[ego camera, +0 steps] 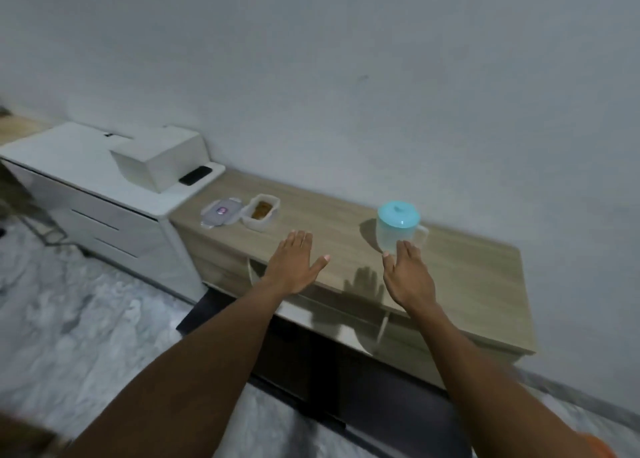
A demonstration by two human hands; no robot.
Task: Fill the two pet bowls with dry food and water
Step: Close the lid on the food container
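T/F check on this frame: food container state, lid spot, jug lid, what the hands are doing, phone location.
1. The food container is open with brown food inside. True.
2. Its lid lies to the right of it. False: the lid lies on its left, on the wooden cabinet top.
3. The jug has its teal lid on. True.
4. The right hand grips the jug handle. False: it is open and flat and grips nothing; whether it touches the jug cannot be told.
5. The left hand holds a bowl. False: it is open and empty.
6. A black phone lies on the white unit. True.
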